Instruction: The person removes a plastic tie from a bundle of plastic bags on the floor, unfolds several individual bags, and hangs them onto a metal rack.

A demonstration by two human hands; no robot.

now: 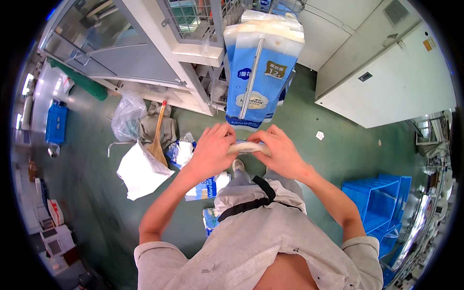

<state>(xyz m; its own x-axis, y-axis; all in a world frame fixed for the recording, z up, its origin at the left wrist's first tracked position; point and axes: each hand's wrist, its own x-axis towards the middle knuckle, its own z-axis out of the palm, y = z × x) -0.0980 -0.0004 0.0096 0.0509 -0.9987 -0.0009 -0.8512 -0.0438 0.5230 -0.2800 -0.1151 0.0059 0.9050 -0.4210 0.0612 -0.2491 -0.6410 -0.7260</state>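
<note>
Pale strip [245, 147] pinched at opposite ends by left hand [216, 148] and right hand [279, 149], presumably to be kept level; blue packs [273, 89] apparently retained by rod [252, 78].

Strip [246, 147]: between the left hand [211, 149] and the right hand [279, 147], touching both
Packaging [278, 89]: straight ahead of both hands
Rod [252, 77]: lengthwise on the packaging
Cabinet [386, 79]: ahead and right of the right hand
Crates [374, 227]: right of the right hand, nearer the body
Broom [157, 145]: left of the left hand, beside the sack [141, 171]
Bin [56, 121]: left of the left hand, well apart
</note>
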